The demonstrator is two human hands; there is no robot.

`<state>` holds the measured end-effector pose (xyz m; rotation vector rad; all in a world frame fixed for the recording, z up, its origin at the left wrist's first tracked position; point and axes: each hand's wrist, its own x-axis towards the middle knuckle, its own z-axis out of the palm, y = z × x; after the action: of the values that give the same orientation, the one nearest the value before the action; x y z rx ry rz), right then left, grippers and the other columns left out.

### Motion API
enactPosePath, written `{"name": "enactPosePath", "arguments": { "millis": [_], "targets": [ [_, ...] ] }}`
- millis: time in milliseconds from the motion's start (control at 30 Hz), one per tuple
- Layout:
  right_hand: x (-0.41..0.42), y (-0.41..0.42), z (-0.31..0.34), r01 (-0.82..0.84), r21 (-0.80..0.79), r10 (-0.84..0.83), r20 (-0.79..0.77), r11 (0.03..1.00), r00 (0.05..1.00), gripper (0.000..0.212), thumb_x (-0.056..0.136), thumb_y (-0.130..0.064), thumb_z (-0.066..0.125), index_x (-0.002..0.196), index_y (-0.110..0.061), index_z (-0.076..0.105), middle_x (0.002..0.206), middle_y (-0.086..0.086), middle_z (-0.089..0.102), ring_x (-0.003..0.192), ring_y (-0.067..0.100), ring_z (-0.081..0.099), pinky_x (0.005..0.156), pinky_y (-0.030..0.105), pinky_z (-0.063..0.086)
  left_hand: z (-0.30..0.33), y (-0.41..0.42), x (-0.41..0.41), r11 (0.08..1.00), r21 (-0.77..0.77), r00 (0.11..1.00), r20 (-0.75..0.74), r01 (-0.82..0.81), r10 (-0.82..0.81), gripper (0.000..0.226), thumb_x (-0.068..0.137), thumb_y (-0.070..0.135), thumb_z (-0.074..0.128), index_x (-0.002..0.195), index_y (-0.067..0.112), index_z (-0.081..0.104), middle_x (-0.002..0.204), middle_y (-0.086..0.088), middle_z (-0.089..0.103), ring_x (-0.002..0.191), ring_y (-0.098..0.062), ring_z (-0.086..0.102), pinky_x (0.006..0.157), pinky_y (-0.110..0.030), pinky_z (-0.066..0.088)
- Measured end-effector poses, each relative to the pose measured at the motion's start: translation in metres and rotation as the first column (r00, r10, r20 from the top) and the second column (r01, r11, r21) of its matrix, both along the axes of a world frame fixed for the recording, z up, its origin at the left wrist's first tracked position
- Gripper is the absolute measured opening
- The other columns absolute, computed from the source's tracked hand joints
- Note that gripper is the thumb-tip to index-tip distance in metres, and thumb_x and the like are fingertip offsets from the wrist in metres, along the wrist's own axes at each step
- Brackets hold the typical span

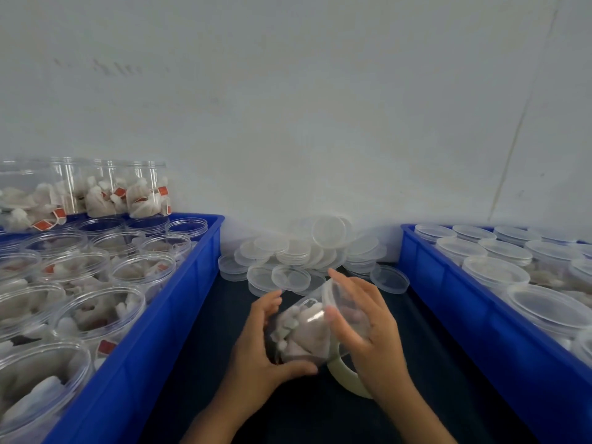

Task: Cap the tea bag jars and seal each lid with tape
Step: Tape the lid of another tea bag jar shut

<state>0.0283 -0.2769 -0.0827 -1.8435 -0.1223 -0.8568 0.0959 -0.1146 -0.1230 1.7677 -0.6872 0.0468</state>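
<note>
Left hand [256, 344] cupped jar [301, 331] | right hand [368, 328] fingers spread over lid [339, 302] | risk: tilted jar could slip, lid seating crooked

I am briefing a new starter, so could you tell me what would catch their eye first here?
Probably the two hands at centre: the left hand cradles a tilted jar of tea bags while the right hand covers its lid. Blue crates flank them, open jars on the left, capped jars on the right, with loose lids heaped behind.

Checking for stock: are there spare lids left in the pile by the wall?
Yes, a heap of clear lids lies between the two blue bins.
</note>
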Motion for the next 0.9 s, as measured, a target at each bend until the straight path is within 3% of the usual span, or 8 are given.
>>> {"name": "enactPosePath", "arguments": {
  "millis": [100, 200, 333, 433, 567, 767, 833, 900],
  "targets": [
    [0.001, 0.005, -0.004, 0.024, -0.057, -0.022, 0.029, 0.998, 0.999, 0.048, 0.077, -0.037, 0.076, 0.123, -0.034, 0.061, 0.124, -0.004, 0.053, 0.114, 0.014, 0.056, 0.088, 0.028, 0.053, 0.000, -0.005, -0.004, 0.986, 0.123, 0.970, 0.229, -0.111, 0.080, 0.116, 0.036, 0.060, 0.090, 0.132, 0.059, 0.024, 0.128, 0.053, 0.025, 0.123, 0.025, 0.025, 0.093, -0.004, 0.033],
    [0.002, 0.011, -0.005, -0.040, -0.060, 0.043, 0.049, 0.997, 0.998, 0.055, 0.074, -0.046, 0.074, 0.125, -0.037, 0.057, 0.122, -0.016, 0.052, 0.114, 0.007, 0.055, 0.086, 0.018, 0.051, -0.003, -0.011, -0.007, 0.981, 0.140, 0.957, 0.276, -0.136, 0.094, 0.112, 0.042, 0.062, 0.086, 0.136, 0.054, 0.026, 0.131, 0.045, 0.032, 0.127, 0.013, 0.033, 0.105, -0.020, 0.037],
    [0.003, 0.008, -0.003, -0.216, 0.049, 0.219, -0.048, 0.975, 0.975, 0.070, 0.079, -0.053, 0.066, 0.141, -0.034, 0.039, 0.135, -0.012, 0.044, 0.124, 0.000, 0.047, 0.097, 0.016, 0.044, -0.005, -0.008, -0.008, 0.991, -0.003, 0.984, 0.122, -0.132, 0.131, 0.097, 0.046, 0.054, 0.089, 0.126, 0.057, 0.036, 0.119, 0.030, 0.055, 0.109, 0.009, 0.055, 0.082, -0.022, 0.056],
    [0.005, -0.005, 0.002, -0.136, 0.181, 0.163, -0.144, 0.974, 0.976, 0.038, 0.091, -0.045, 0.054, 0.127, -0.032, 0.053, 0.120, -0.005, 0.059, 0.113, 0.005, 0.057, 0.089, 0.017, 0.048, -0.007, -0.008, -0.004, 0.981, -0.101, 0.986, -0.025, -0.165, 0.164, 0.091, 0.050, 0.034, 0.094, 0.122, 0.045, 0.040, 0.117, 0.015, 0.059, 0.106, -0.001, 0.060, 0.088, -0.032, 0.056],
    [0.004, -0.032, 0.005, 0.006, -0.184, -0.093, -0.463, 0.983, 0.882, 0.014, 0.094, -0.026, 0.058, 0.107, -0.031, 0.059, 0.104, -0.009, 0.063, 0.096, 0.002, 0.059, 0.073, 0.013, 0.048, -0.009, -0.008, 0.001, 0.973, -0.162, 0.984, -0.090, -0.164, 0.151, 0.093, 0.052, 0.016, 0.095, 0.125, 0.031, 0.039, 0.121, 0.009, 0.058, 0.110, -0.006, 0.059, 0.096, -0.038, 0.052],
    [-0.016, -0.038, -0.024, -0.131, -0.547, -0.277, -0.598, 0.827, 0.752, 0.041, 0.078, -0.051, 0.071, 0.110, -0.029, 0.057, 0.109, -0.020, 0.050, 0.102, -0.001, 0.049, 0.088, 0.018, 0.042, -0.010, -0.010, -0.003, 0.974, -0.179, 0.990, -0.053, -0.136, 0.129, 0.104, 0.049, 0.031, 0.091, 0.135, 0.027, 0.033, 0.133, 0.004, 0.049, 0.123, -0.008, 0.051, 0.105, -0.038, 0.044],
    [-0.020, -0.038, -0.028, -0.119, -0.585, -0.307, -0.575, 0.803, 0.758, 0.038, 0.076, -0.052, 0.072, 0.102, -0.030, 0.055, 0.106, -0.021, 0.047, 0.101, -0.002, 0.046, 0.085, 0.017, 0.041, -0.003, -0.010, -0.009, 0.955, -0.241, 0.980, 0.059, -0.172, 0.191, 0.092, 0.062, 0.043, 0.081, 0.136, 0.026, 0.030, 0.140, 0.003, 0.041, 0.127, -0.001, 0.044, 0.110, -0.028, 0.038],
    [-0.024, -0.036, -0.029, -0.077, -0.611, -0.337, -0.532, 0.788, 0.777, 0.026, 0.079, -0.048, 0.071, 0.089, -0.031, 0.054, 0.099, -0.017, 0.049, 0.091, 0.000, 0.049, 0.078, 0.020, 0.045, 0.005, -0.010, -0.014, 0.898, -0.268, 0.839, 0.335, -0.350, 0.428, 0.072, 0.082, 0.052, 0.068, 0.134, 0.015, 0.036, 0.136, -0.005, 0.039, 0.122, -0.004, 0.041, 0.106, -0.017, 0.034]
  ]
}}
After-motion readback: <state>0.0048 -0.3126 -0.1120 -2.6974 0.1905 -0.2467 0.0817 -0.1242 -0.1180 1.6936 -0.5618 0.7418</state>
